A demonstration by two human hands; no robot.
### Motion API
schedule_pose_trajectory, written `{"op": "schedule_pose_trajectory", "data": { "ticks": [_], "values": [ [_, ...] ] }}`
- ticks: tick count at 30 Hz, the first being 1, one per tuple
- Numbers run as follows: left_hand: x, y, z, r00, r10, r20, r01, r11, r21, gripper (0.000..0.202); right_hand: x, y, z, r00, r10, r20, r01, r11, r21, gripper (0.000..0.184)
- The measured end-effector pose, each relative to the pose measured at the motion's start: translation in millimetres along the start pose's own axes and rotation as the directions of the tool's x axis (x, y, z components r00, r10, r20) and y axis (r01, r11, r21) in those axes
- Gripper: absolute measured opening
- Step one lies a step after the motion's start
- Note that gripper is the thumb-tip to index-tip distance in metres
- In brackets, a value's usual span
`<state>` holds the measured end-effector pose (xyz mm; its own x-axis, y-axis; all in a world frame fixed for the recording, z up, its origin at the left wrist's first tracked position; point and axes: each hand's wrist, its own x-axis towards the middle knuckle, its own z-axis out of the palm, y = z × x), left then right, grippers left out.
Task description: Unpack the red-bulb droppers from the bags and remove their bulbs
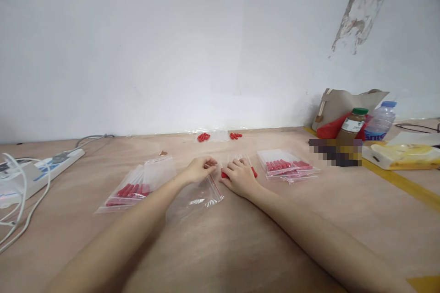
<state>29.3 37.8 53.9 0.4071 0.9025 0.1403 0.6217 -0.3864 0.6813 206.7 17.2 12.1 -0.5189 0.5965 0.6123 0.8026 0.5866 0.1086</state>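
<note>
Both my hands rest on the wooden table [220,247] at its middle. My left hand [199,169] is curled, fingers pinched on the edge of a clear zip bag [202,194] that lies under my forearm. My right hand [240,176] lies with bent fingers over a small heap of red capsule-shaped pieces [254,172], which shows at both sides of the hand. I cannot make out whether its fingers grip any of them.
A pile of filled bags [132,185] lies to the left and another pile of filled bags [287,165] to the right. Loose red pieces [203,137] lie by the wall. Power strip with cables [37,171] far left. Bottles [352,126], a bag and tissues [405,155] far right.
</note>
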Motion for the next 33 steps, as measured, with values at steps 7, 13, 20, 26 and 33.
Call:
{"op": "schedule_pose_trajectory", "data": {
  "ticks": [7, 13, 20, 26, 33],
  "values": [
    [28, 1, 23.5, 0.999, -0.04, 0.014, 0.041, 0.994, -0.105, 0.026, -8, 11, -13, 0.998, 0.062, -0.016, -0.06, 0.993, 0.103, 0.019],
    [32, 3, 34.5, 0.998, -0.068, 0.006, 0.069, 0.988, -0.135, 0.027, -31, 18, -26, 0.991, 0.094, -0.095, -0.076, 0.981, 0.178, 0.016],
    [33, -2, 36.4, 0.999, -0.042, -0.031, 0.04, 0.998, -0.053, 0.025, -56, 17, -36, 0.995, 0.063, -0.081, -0.04, 0.963, 0.266, 0.017],
    [9, -1, 13.3, 0.986, 0.102, -0.13, -0.09, 0.991, 0.097, 0.014, -56, 17, -36, 0.996, 0.075, -0.056, -0.052, 0.942, 0.332, 0.015],
    [-59, -10, -4.0, 0.932, 0.343, 0.119, -0.363, 0.881, 0.304, 0.03, -55, 10, -34, 0.994, -0.109, -0.02, 0.108, 0.911, 0.399, 0.012]
  ]
}}
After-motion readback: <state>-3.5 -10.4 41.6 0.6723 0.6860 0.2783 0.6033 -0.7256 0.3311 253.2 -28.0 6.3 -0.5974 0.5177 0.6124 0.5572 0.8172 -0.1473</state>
